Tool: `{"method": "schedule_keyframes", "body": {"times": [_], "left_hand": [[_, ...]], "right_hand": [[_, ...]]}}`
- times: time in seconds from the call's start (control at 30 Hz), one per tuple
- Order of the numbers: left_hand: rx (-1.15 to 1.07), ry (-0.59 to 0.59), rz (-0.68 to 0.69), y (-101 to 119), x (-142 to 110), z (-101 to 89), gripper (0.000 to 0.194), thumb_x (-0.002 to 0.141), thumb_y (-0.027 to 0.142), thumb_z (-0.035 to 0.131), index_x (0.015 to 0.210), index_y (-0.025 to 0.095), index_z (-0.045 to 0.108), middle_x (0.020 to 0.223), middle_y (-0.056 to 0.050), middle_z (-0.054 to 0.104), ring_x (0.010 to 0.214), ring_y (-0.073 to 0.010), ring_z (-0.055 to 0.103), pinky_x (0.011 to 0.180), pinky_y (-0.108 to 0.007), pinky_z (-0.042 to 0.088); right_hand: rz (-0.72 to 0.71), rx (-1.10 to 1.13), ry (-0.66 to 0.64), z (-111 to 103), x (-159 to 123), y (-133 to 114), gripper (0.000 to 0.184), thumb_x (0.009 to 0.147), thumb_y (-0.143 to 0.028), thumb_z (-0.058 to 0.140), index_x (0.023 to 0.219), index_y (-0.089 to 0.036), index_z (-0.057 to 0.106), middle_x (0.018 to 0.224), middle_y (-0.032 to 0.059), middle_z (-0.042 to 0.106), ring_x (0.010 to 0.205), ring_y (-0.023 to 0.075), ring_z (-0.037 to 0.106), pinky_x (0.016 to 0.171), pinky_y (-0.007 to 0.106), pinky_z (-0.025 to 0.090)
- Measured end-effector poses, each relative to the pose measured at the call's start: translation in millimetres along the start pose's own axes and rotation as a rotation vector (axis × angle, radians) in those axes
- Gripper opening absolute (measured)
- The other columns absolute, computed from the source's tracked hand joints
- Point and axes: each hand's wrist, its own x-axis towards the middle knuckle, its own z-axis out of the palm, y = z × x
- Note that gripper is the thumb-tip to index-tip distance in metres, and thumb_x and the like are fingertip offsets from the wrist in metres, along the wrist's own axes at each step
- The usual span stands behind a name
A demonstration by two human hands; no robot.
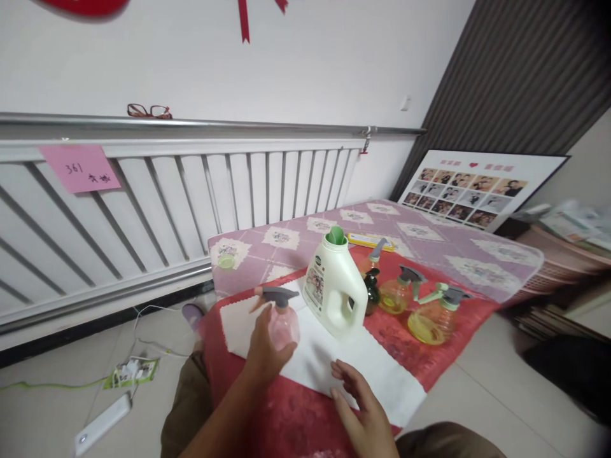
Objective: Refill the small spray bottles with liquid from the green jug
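Observation:
My left hand [263,348] is wrapped round a pink spray bottle [282,321] with a grey trigger head, held upright on a white cloth [382,375]. My right hand [365,410] lies open with fingers spread on the cloth's near edge, holding nothing. Just beyond stands a white detergent jug [334,286] with a green open spout. Right of the jug stand a small dark green bottle [371,291] and two yellow spray bottles [396,296] [435,318].
A red cloth [429,356] covers the near table; a purple patterned cloth [429,242] covers the far part. A white radiator [191,197] runs along the wall. A photo board [477,187] leans at right. A power strip [100,425] and cables lie on the floor.

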Motion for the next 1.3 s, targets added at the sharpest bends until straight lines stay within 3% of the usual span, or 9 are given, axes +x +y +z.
{"method": "schedule_keyframes", "body": {"times": [0.1, 0.2, 0.33, 0.5, 0.8, 1.0, 1.07, 1.17, 1.3], "left_hand": [[0.012, -0.041, -0.004, 4.3, -33.5, 16.1, 0.080, 0.066, 0.026, 0.066, 0.137, 0.020, 0.029, 0.134, -0.014, 0.051, 0.121, -0.0296, 0.052, 0.103, -0.043, 0.043], [0.063, -0.022, 0.018, 8.1, -49.9, 25.6, 0.067, 0.074, 0.030, 0.061, 0.134, 0.019, 0.033, 0.135, -0.015, 0.050, 0.123, -0.0293, 0.050, 0.102, -0.047, 0.042], [0.105, 0.022, 0.058, 12.1, -52.2, 26.3, 0.053, 0.079, 0.028, 0.054, 0.128, 0.018, 0.039, 0.131, -0.016, 0.053, 0.124, -0.0286, 0.049, 0.102, -0.048, 0.041], [0.133, -0.002, 0.084, 10.9, -50.8, 24.5, 0.047, 0.081, 0.029, 0.053, 0.125, 0.017, 0.041, 0.127, -0.016, 0.054, 0.124, -0.0296, 0.049, 0.104, -0.051, 0.038], [0.168, 0.074, 0.155, -0.8, -55.8, 33.1, 0.049, 0.080, 0.032, 0.057, 0.126, 0.019, 0.046, 0.129, -0.017, 0.055, 0.125, -0.0320, 0.049, 0.104, -0.055, 0.039], [0.197, 0.072, 0.171, -3.8, -55.8, 34.6, 0.050, 0.083, 0.030, 0.053, 0.131, 0.020, 0.045, 0.134, -0.015, 0.053, 0.127, -0.0306, 0.048, 0.105, -0.055, 0.037], [0.204, 0.049, 0.166, -4.7, -56.2, 34.8, 0.052, 0.081, 0.029, 0.054, 0.132, 0.021, 0.044, 0.136, -0.015, 0.052, 0.128, -0.0306, 0.046, 0.106, -0.055, 0.036], [0.208, 0.006, 0.149, -4.1, -56.6, 34.2, 0.058, 0.077, 0.025, 0.055, 0.133, 0.020, 0.042, 0.138, -0.016, 0.049, 0.130, -0.0315, 0.044, 0.107, -0.056, 0.033], [0.157, 0.022, 0.093, 1.4, -55.9, 32.4, 0.071, 0.075, 0.031, 0.059, 0.138, 0.015, 0.030, 0.135, -0.020, 0.050, 0.126, -0.0327, 0.048, 0.107, -0.056, 0.033]], "right_hand": [[-0.011, -0.008, -0.005, 16.9, 21.3, -20.4, 0.038, 0.080, -0.038, 0.060, 0.115, -0.024, 0.059, 0.118, 0.0101, 0.068, 0.109, 0.0276, 0.063, 0.095, 0.048, 0.050], [0.023, 0.041, 0.008, 34.2, 39.3, -40.5, 0.040, 0.075, -0.036, 0.063, 0.112, -0.021, 0.059, 0.119, 0.0109, 0.066, 0.115, 0.0290, 0.059, 0.101, 0.050, 0.044], [0.061, 0.124, 0.049, 55.7, 49.5, -58.7, 0.035, 0.067, -0.030, 0.069, 0.101, -0.021, 0.062, 0.105, 0.0076, 0.070, 0.103, 0.0284, 0.064, 0.094, 0.047, 0.049], [0.060, 0.168, 0.080, 73.2, 52.6, -67.1, 0.029, 0.072, -0.031, 0.068, 0.098, -0.025, 0.057, 0.091, 0.0017, 0.071, 0.086, 0.0225, 0.068, 0.078, 0.037, 0.055], [-0.029, 0.124, 0.023, 69.1, 54.6, -69.0, 0.014, 0.080, -0.032, 0.060, 0.091, -0.023, 0.059, 0.086, 0.0013, 0.068, 0.083, 0.0219, 0.063, 0.077, 0.036, 0.052], [-0.035, 0.148, -0.016, 70.7, 53.2, -64.7, 0.038, 0.078, -0.031, 0.060, 0.116, -0.023, 0.054, 0.114, 0.0069, 0.066, 0.104, 0.0237, 0.062, 0.088, 0.037, 0.050], [0.005, 0.181, 0.039, 73.6, 54.3, -64.2, 0.040, 0.074, -0.029, 0.064, 0.112, -0.023, 0.053, 0.107, 0.0051, 0.067, 0.097, 0.0224, 0.065, 0.082, 0.035, 0.053], [0.014, 0.183, 0.039, 73.8, 56.2, -66.6, 0.023, 0.074, -0.028, 0.064, 0.094, -0.024, 0.055, 0.083, -0.0005, 0.067, 0.076, 0.0198, 0.065, 0.070, 0.032, 0.055], [-0.079, 0.172, -0.045, 66.6, 56.3, -69.4, 0.021, 0.079, -0.033, 0.060, 0.098, -0.023, 0.060, 0.095, 0.0036, 0.067, 0.090, 0.0221, 0.064, 0.082, 0.035, 0.053]]}}
